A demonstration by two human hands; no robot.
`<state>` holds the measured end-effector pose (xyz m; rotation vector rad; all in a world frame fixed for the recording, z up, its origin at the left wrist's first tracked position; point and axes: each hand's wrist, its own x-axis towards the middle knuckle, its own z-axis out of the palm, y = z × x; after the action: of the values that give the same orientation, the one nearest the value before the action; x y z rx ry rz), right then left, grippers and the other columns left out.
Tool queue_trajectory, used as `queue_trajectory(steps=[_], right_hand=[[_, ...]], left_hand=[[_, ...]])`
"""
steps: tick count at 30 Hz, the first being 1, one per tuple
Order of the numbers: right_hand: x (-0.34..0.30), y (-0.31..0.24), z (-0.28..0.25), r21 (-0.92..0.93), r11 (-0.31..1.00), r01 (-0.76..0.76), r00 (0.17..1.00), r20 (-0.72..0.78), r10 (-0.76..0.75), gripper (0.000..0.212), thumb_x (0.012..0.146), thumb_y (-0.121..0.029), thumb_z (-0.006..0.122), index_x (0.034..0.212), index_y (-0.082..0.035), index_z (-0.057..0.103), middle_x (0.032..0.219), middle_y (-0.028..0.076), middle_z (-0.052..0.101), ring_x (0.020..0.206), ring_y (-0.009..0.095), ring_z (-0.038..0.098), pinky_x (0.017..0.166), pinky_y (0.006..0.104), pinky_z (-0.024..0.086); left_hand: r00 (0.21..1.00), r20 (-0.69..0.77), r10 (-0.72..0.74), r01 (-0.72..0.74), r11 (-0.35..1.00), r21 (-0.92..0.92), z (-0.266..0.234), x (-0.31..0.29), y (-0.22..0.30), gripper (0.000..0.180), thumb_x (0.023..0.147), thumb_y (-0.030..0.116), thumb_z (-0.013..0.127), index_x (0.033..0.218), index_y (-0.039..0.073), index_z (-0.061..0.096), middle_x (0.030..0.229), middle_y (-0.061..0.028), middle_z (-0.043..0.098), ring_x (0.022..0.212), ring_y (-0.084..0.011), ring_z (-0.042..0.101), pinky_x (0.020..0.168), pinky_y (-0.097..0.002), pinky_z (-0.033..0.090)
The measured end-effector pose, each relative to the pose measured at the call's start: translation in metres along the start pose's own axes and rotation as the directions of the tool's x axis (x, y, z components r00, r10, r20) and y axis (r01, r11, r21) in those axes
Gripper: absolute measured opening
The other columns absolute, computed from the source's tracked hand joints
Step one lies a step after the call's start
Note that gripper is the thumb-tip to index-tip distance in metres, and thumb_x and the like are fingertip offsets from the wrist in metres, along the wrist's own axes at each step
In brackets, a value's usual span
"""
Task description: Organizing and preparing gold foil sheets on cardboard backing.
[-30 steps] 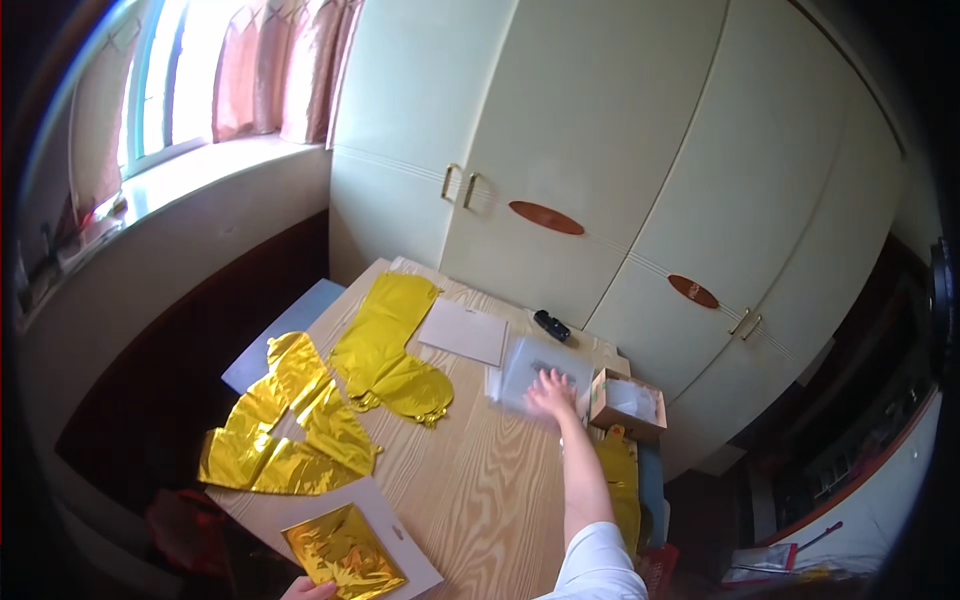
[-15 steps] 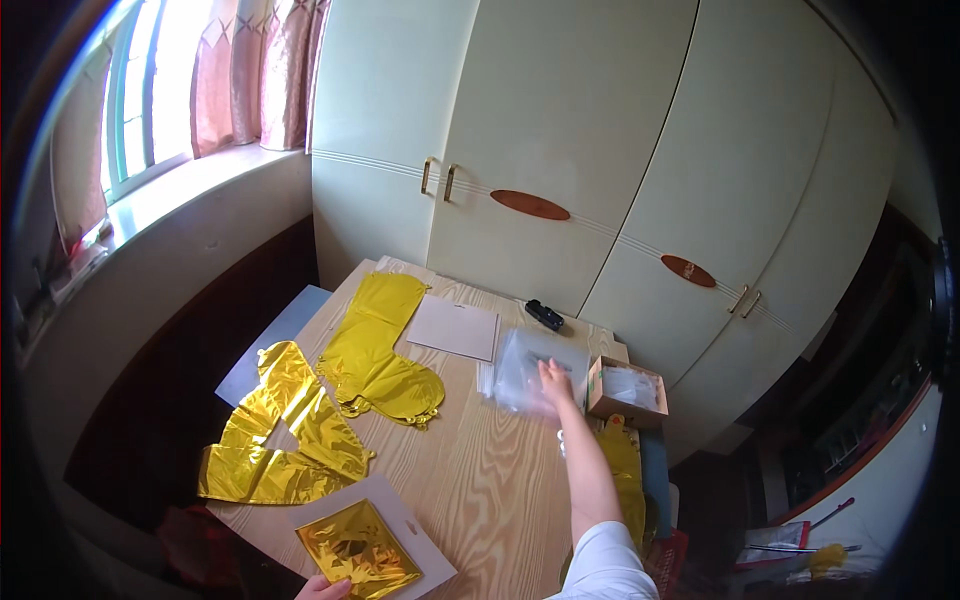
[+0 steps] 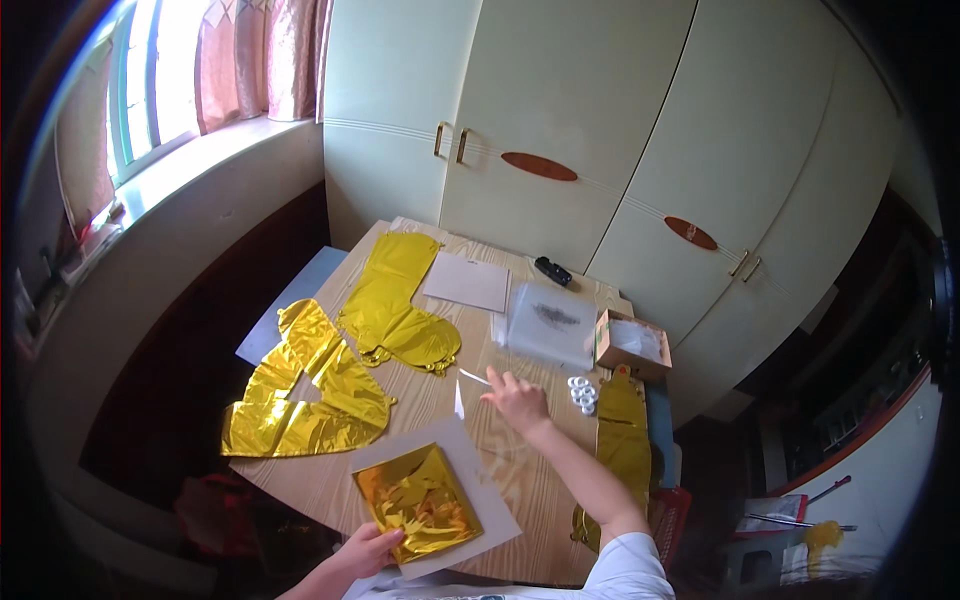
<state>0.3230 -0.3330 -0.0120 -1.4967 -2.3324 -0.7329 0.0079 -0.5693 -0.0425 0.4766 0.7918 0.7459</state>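
Note:
My left hand grips a folded gold foil balloon together with the pale card under it, near the table's front edge. The thumb lies on the foil. Over the middle of the table, my right hand pinches what looks like a clear plastic bag; little of it shows beyond white glints along its edges. Beyond this hand lies a stack of clear plastic bags with a dark smudge of print.
Flat gold letter-shaped foil balloons cover the table's left side. A pale card, a black object and a cardboard box stand at the back. Several small white rings and another gold balloon lie right.
My right hand has left the bag stack and come nearer and left, with a thin clear piece in its fingers. My left hand has brought the balloon and card up and right.

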Motion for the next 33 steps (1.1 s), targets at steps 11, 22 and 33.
queue_trajectory(steps=[11,22,33], right_hand=[[-0.035,-0.053,-0.016,0.126,0.992,-0.020,0.993,0.122,0.004,0.077,0.076,-0.069,0.059,0.129,-0.013,0.056,0.074,0.006,0.065,0.058,0.022,0.068,0.047,0.0345,0.054],[-0.057,-0.042,-0.024,0.506,0.862,0.032,0.930,0.301,-0.211,0.060,0.085,-0.031,0.070,0.138,-0.014,0.049,0.101,0.012,0.064,0.089,0.031,0.066,0.077,0.0389,0.056],[-0.078,-0.045,-0.031,0.508,0.851,0.131,0.952,0.175,-0.251,0.039,0.083,-0.018,0.068,0.120,-0.010,0.062,0.094,0.008,0.066,0.091,0.026,0.065,0.079,0.0369,0.054]], left_hand=[[0.982,0.013,-0.189,0.190,0.978,-0.090,0.008,0.011,-0.017,0.033,0.102,0.016,0.050,0.130,-0.002,0.050,0.125,-0.0133,0.061,0.111,-0.0224,0.063,0.095,-0.0370,0.053],[0.996,0.036,-0.085,0.091,0.961,-0.260,0.001,0.011,-0.017,0.034,0.102,0.014,0.049,0.131,-0.002,0.047,0.127,-0.0142,0.059,0.112,-0.0242,0.063,0.097,-0.0384,0.052],[0.995,-0.023,-0.092,0.086,0.977,-0.194,0.020,0.002,-0.009,0.032,0.102,0.015,0.048,0.130,-0.002,0.048,0.125,-0.0139,0.061,0.109,-0.0246,0.064,0.095,-0.0381,0.054]])
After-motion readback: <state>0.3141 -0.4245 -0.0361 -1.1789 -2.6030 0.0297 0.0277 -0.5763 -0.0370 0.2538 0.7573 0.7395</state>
